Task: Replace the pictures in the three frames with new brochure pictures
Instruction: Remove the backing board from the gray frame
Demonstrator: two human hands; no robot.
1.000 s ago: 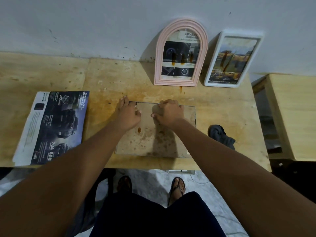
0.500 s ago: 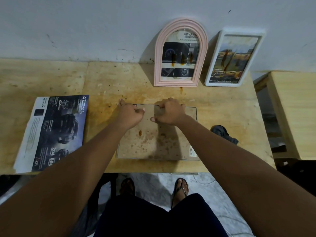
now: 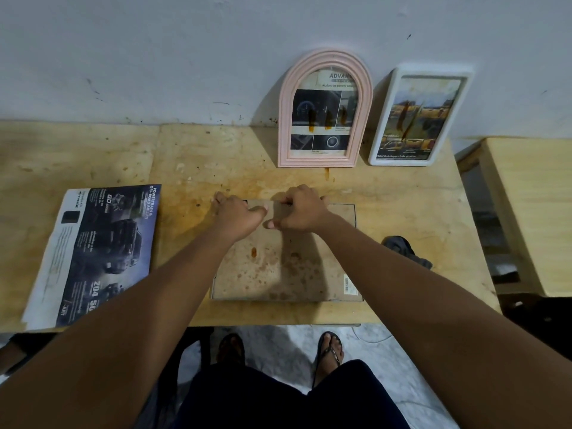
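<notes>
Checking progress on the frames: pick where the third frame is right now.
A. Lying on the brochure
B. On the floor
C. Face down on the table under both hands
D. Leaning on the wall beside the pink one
C: the face-down frame lies flat on the table, backing up, with the left hand and right hand at its far edge.

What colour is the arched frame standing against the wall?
Pale pink; the arched frame shows clearly in the head view.

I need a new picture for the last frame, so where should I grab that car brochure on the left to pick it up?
Take the brochure by its near left corner, which appears to hang just past the front edge of the table, coming from below and in front. It lies flat, so its other edges give no gap for fingers; at that corner a thumb can go on top and fingers underneath. The left hand is nearer.
</notes>
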